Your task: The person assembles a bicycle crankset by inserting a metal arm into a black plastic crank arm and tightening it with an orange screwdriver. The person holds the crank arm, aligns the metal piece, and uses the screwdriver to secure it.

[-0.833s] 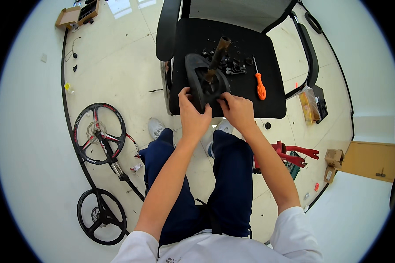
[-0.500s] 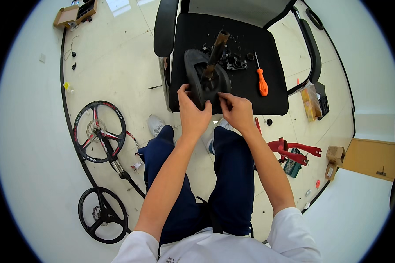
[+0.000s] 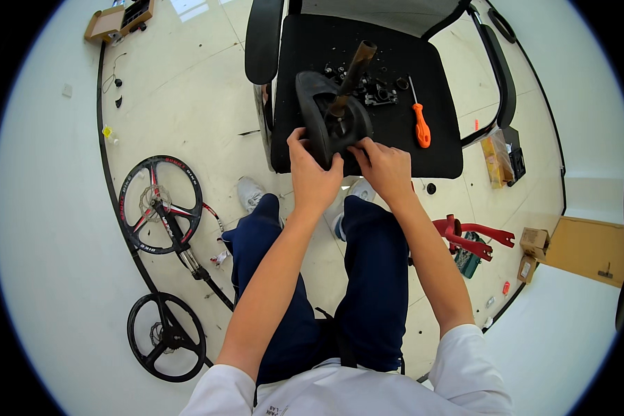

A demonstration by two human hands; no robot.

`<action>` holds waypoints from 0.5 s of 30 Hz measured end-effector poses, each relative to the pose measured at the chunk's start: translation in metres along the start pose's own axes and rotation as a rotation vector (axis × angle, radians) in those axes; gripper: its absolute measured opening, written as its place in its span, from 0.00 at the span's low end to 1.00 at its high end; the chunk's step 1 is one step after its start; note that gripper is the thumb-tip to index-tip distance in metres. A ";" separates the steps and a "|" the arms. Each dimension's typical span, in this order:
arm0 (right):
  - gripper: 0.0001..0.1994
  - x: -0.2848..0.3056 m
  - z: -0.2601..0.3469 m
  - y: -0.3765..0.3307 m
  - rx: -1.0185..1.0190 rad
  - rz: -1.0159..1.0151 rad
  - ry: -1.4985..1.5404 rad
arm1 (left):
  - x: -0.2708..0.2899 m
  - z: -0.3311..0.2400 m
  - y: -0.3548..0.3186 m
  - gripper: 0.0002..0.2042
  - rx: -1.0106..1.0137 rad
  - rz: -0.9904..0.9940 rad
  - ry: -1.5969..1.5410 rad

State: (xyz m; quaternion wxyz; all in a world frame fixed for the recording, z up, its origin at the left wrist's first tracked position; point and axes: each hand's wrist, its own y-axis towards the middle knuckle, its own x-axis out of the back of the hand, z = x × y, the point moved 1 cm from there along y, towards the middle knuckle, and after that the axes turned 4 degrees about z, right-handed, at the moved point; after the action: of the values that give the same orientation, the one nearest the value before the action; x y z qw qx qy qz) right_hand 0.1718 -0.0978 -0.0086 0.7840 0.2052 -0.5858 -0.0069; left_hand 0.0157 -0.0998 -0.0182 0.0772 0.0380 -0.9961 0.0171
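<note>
A black bicycle saddle [image 3: 313, 114] is held on its edge above the black chair seat [image 3: 433, 76], its hollow underside facing up and to the right. From that underside a rusty brown seat post [image 3: 358, 69] sticks up, leaning right. My left hand [image 3: 314, 177] grips the saddle's near left edge, thumb on one side and fingers on the other. The fingers of my right hand [image 3: 387, 168] are bent and pinched at its near right edge; the fingertips are partly hidden. Small black metal parts [image 3: 381, 94] lie beyond the saddle, and an orange-handled screwdriver [image 3: 421, 126] lies to the right.
The chair's armrests [image 3: 263, 41] flank the seat. On the floor at left lie a red-and-black spoked wheel [image 3: 161, 204] and a black wheel [image 3: 166, 336]. A red bicycle fork [image 3: 475, 232] and a green case [image 3: 469, 260] lie at right, with cardboard boxes [image 3: 534, 243] by the wall.
The whole view has shifted slightly. The saddle and post have tilted a little further right, with both hands still at the saddle's near edge.
</note>
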 end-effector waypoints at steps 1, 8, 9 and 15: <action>0.06 0.000 0.000 -0.001 0.006 -0.004 0.008 | 0.000 -0.001 0.000 0.32 0.002 0.005 -0.016; 0.04 0.012 0.005 -0.001 -0.012 0.040 0.183 | -0.001 0.011 0.001 0.33 -0.062 -0.020 0.074; 0.04 0.012 0.003 -0.001 -0.003 0.050 0.197 | 0.000 0.011 0.000 0.33 -0.056 -0.019 0.077; 0.04 0.008 -0.007 0.007 0.041 0.138 0.104 | -0.001 0.007 0.000 0.33 -0.030 -0.015 0.095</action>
State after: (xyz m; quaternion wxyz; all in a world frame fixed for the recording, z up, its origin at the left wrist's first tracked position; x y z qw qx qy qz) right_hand 0.1792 -0.0913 -0.0010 0.8076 0.1804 -0.5571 0.0697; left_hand 0.0154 -0.1004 -0.0255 0.1251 0.0435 -0.9912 0.0036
